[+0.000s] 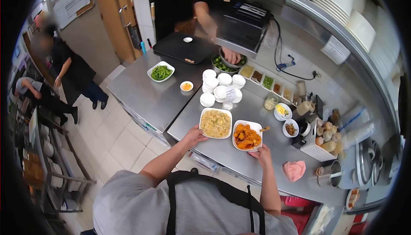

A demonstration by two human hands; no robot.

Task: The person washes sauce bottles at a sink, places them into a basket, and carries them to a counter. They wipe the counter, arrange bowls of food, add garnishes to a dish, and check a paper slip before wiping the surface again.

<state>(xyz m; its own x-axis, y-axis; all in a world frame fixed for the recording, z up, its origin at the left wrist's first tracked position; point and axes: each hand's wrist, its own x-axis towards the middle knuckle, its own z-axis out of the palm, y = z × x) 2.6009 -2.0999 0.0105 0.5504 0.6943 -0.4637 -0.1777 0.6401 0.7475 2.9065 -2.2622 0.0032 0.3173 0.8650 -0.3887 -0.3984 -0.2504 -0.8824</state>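
My left hand point(196, 135) grips the lower left edge of a square white plate point(231, 123) heaped with pale yellow shredded food that looks like noodles point(215, 123). At the lower right rim of a second square white dish point(235, 140), my right hand point(262, 153) has its fingers closed on the edge. Orange sauce-coated pieces point(247, 136) fill that dish, and a brown stick-like handle point(265, 129) juts from its right side. The two dishes sit close side by side over the steel counter point(188, 128).
Beyond the dishes stand stacks of small white saucers point(224, 79). A bowl of greens point(161, 71) and a black tray point(182, 49) lie farther left. Another person's hand point(231, 56) reaches into a bowl of green fruit. A pink cloth point(294, 170) and white basket point(312, 147) are at right.
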